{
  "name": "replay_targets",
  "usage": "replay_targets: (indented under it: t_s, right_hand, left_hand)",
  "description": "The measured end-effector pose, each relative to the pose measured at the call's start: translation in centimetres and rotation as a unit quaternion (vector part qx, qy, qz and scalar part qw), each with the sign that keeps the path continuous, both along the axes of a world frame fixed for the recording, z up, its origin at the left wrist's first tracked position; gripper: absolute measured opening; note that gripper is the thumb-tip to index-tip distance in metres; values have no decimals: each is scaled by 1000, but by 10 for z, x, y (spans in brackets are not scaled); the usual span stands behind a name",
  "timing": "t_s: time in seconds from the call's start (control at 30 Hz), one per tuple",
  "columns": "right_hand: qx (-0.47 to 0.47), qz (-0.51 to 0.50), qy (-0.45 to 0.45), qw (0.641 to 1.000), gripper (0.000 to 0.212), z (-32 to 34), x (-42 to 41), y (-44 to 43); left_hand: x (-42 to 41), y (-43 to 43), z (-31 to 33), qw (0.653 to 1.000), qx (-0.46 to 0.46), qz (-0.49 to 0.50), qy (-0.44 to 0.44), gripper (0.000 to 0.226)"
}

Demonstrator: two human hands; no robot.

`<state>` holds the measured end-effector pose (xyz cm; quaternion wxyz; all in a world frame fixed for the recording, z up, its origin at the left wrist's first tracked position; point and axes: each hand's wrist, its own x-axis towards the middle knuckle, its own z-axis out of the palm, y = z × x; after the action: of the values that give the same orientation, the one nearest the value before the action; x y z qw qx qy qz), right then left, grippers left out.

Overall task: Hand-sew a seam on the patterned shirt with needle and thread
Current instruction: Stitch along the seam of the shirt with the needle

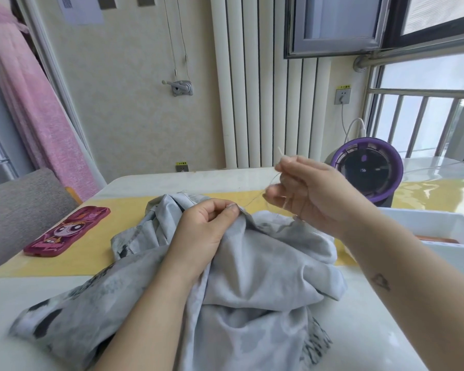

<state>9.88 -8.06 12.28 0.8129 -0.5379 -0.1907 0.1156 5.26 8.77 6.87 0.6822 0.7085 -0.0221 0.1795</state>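
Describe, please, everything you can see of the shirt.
The shirt is thin, pale grey cloth with a dark blotchy print. It lies crumpled across the white table and the yellow mat. The left hand pinches a raised fold near its far edge. A thread runs from that fold up to the right hand, which is raised beside it.

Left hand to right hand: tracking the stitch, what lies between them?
Head view: a thin thread runs from the shirt where the left hand pinches it to the right hand.
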Motion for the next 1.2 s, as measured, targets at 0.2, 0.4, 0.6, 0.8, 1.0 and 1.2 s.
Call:
replay_targets:
  t_s: [0.2,0.4,0.6,0.8,1.0,1.2]
  right_hand:
    - [18,-119,-33,992,20,-7,7,6]
    - [-241,-198,-243,919,21,-14,1,10]
    - [-427,-242,-418,765,17,-26,-8,15]
    - [-456,-239,-424,745,15,-32,11,1]
    - [-502,-237,-415,721,14,-27,20,-16]
    - [-540,-146,-430,709,14,-11,12,-17]
  left_hand:
    - [-1,-2,1,1000,8,-5,1,12]
    - [-2,-2,2,999,45,18,-15,9]
    - [-5,-2,5,997,56,31,-40,14]
    - [-6,3,8,992,110,22,-50,9]
    - [-5,2,4,977,213,3,-30,9]
    - [-7,3,6,979,202,-10,-35,3]
